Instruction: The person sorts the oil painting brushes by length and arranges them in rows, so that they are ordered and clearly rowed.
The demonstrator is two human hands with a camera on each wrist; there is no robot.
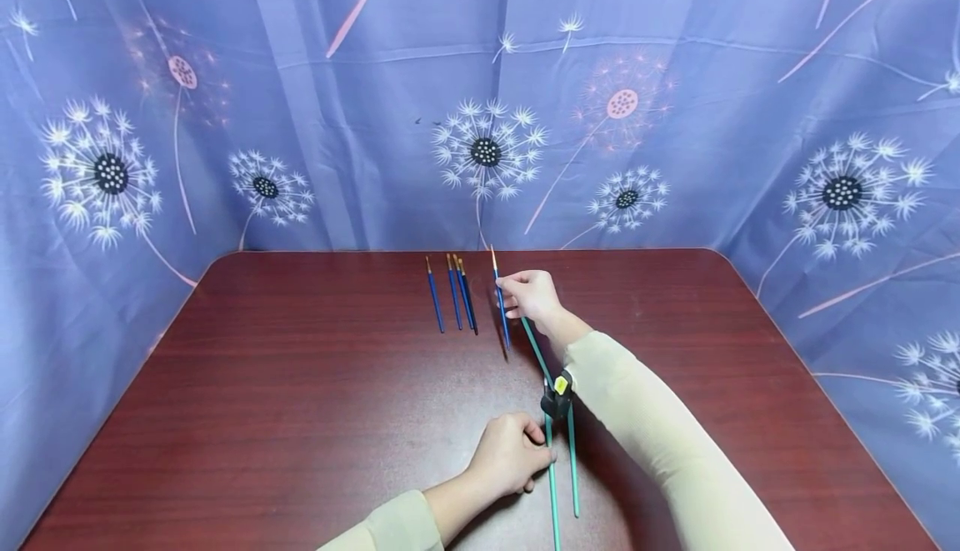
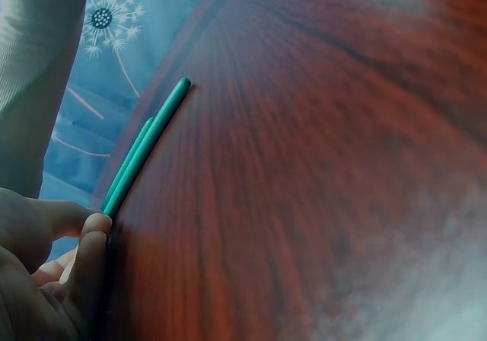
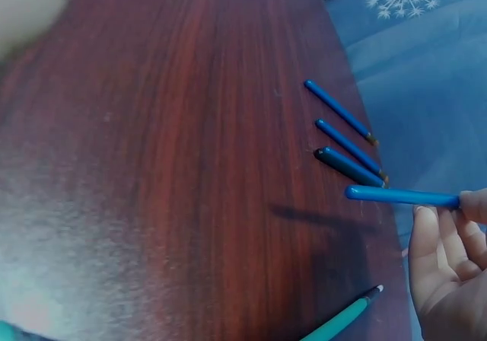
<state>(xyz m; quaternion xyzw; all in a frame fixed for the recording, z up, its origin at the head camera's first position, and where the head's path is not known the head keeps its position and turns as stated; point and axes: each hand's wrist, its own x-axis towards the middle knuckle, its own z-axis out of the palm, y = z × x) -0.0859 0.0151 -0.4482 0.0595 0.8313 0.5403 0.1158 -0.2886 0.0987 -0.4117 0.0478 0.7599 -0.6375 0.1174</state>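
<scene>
My right hand (image 1: 532, 295) pinches a blue paintbrush (image 1: 501, 305) by its upper part, bristles pointing to the back of the table. In the right wrist view, this brush's handle (image 3: 396, 196) is raised above its shadow. Nearer the front, my left hand (image 1: 508, 455) pinches a slim green rod (image 1: 553, 493) between thumb and fingers; its rounded end (image 2: 183, 86) shows in the left wrist view. A second green rod (image 1: 574, 472) lies alongside. Under my right wrist runs another green length (image 1: 535, 347), with a dark collar and pale tip (image 3: 377, 290).
To the left of my right hand, several paintbrushes lie near the back edge: one blue brush (image 1: 435, 297) stands apart, while a dark-handled brush (image 1: 468, 301) is close beside others. Dandelion-printed cloth (image 1: 360, 159) hangs around the brown table (image 1: 262, 401). A black wrist camera (image 1: 557, 401) covers part of the green rods.
</scene>
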